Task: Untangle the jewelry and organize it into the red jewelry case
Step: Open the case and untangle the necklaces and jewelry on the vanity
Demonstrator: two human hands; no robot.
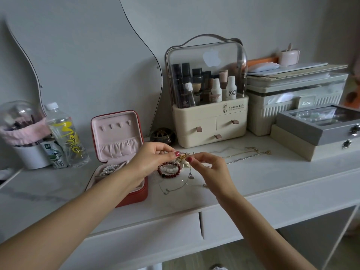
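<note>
both hands, left hand (153, 156) and right hand (204, 168), pinched a gold piece (184, 155) between their fingertips above the tangle (175, 168); the case (124, 195) lay open just left, nearer the left hand.

Bare tabletop (272, 172) between necklaces (247, 153) and edge

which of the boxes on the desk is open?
The red jewelry case beside the left hand: its lid stands upright, showing the pink lining. The grey jewelry box and cream drawer organizer are shut.
</note>
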